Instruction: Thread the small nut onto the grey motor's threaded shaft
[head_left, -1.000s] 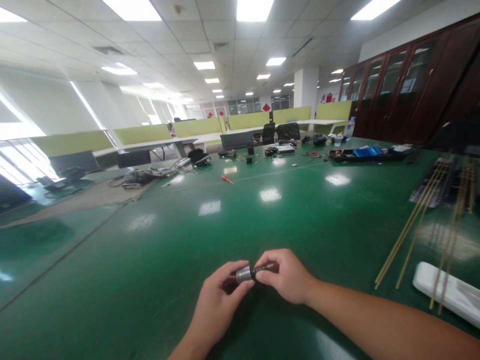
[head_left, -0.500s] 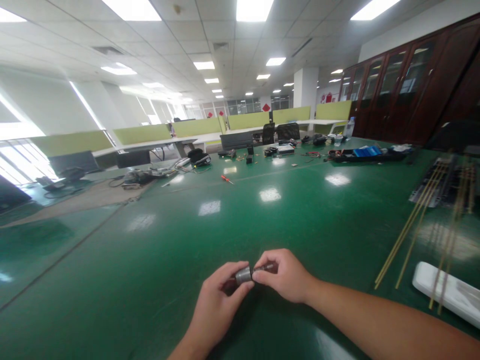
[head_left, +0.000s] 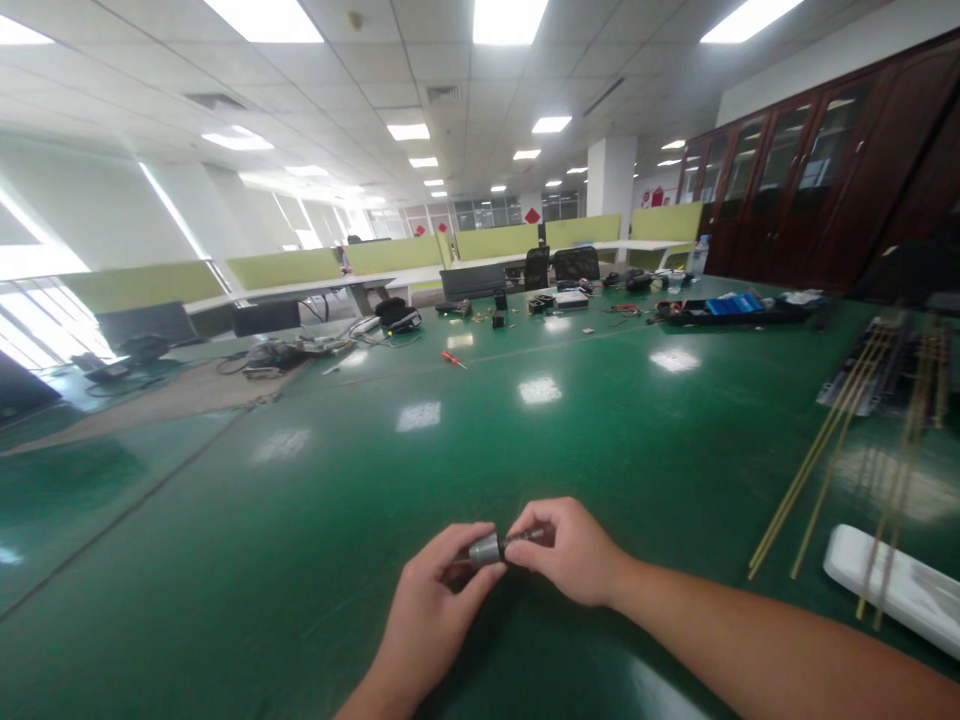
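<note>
Between the thumb and fingers of my left hand (head_left: 439, 600) is a small grey metal cylinder (head_left: 485, 550), which looks like a little motor body. A thin dark rod shows on its left side. My right hand (head_left: 574, 560) pinches a slim dark shaft-like part (head_left: 529, 536) at the cylinder's right end. Whether the two parts are joined is hard to tell, as the fingertips cover the meeting point. Both hands are just above the green table (head_left: 337, 500) near its front edge.
Thin brass-coloured rods (head_left: 821, 460) and a white case (head_left: 892, 590) lie at the right. A red screwdriver (head_left: 453, 359) lies mid-table. Farther back are a black tray (head_left: 739, 312) with blue items, a water bottle (head_left: 701, 254), and cables and small devices at left.
The slim part in my right hand appears slightly turned, and the cylinder has shifted a touch left. Both hands keep almost the same position and grip.
</note>
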